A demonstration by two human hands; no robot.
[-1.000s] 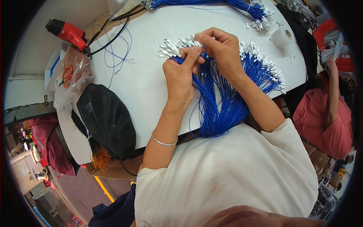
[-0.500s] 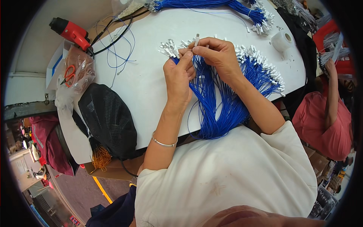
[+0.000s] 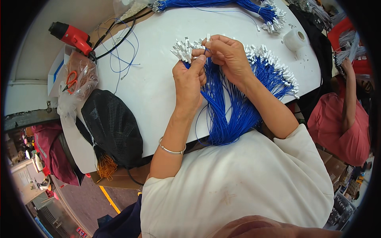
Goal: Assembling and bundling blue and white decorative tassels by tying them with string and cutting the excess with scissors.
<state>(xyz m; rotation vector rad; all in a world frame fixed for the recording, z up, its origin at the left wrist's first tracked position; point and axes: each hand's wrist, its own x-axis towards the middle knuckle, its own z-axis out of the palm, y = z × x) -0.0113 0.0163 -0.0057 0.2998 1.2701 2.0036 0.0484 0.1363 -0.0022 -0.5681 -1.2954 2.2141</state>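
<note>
A large bundle of thin blue cables (image 3: 224,127) hangs over the table's near edge toward my body, its white connectors fanned out on the tabletop. My left hand (image 3: 189,81) is closed around part of these cables, and a cluster of white connectors (image 3: 182,49) sticks out above its fingers. Beside it, my right hand (image 3: 230,55) pinches a single blue cable just below its white connector (image 3: 208,37), which points up and away from me. Further connectors (image 3: 274,65) lie spread to the right of my right wrist. The fingertips partly hide the pinched cable.
Another blue cable bundle (image 3: 214,3) lies along the far edge. A white roll (image 3: 294,39) stands at the right. On the left are a red heat gun (image 3: 71,36), orange-handled scissors (image 3: 71,81) in a plastic bag, and a black mesh bag (image 3: 113,123). A co-worker (image 3: 339,127) sits at right.
The pinched connector has turned, and its metal tip no longer shows plainly. My left hand has shifted slightly right with its cluster. The right hand has dipped a little.
</note>
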